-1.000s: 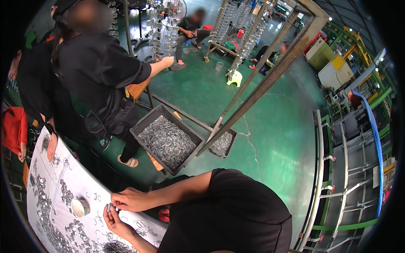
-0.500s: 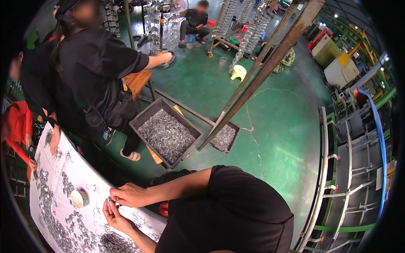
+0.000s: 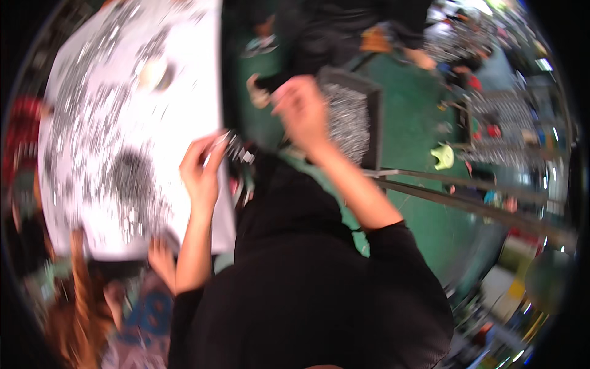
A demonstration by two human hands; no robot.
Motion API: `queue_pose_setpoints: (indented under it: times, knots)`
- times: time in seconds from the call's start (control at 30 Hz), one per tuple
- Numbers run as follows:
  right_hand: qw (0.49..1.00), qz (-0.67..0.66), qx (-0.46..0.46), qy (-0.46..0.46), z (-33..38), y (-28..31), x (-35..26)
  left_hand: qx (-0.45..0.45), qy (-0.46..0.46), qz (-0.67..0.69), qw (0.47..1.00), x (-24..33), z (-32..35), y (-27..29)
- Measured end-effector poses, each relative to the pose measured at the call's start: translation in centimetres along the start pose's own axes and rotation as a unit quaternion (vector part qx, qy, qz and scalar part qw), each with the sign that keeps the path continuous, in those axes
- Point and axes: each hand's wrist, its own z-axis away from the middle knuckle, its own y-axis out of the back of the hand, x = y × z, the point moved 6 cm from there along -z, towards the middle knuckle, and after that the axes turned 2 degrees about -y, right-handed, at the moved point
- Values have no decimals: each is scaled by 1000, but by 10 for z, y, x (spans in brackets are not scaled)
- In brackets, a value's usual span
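My left hand [image 3: 201, 167] is over the right edge of the white-covered table [image 3: 190, 92], thumb and fingers pinched together. Small shiny metal pieces [image 3: 238, 149] stick out from its fingertips, too blurred to tell their exact shape. To the right and farther off, my right hand [image 3: 302, 114] is raised beside a dark bin [image 3: 376, 117]. Motion smears its fingers, so whether it holds anything does not show. Many small curved metal pieces [image 3: 86, 123] lie spread on the table, with a dense dark heap [image 3: 132, 175] left of my left hand.
A pale cup [image 3: 155, 75] stands on the table. Metal pieces fill the dark bin on the green floor [image 3: 418, 111]. A long metal bar [image 3: 455, 200] runs at right. Co-workers' hands [image 3: 161, 255] reach the near table edge. A yellow-green stool [image 3: 442, 157] stands farther right.
The view has turned, so the table now lies at left. My hands, earlier together at the table's edge, are apart; the right has moved away toward the bin.
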Motion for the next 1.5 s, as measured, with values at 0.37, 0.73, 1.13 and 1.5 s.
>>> queue_pose_setpoints:
  times: [0.37,0.73,1.13,1.5]
  knots:
    - [924,23,-369,-96,-7,-175,46,23,-14,34,999,-15,32,24]
    - [667,184,-704,158,102,-367,92,42,10,72,996,-29,59,9]
    - [704,193,-637,250,120,-381,83,80,6,82,993,-36,72,17]
    - [635,118,-681,346,164,-363,74,92,0,71,993,-33,89,16]
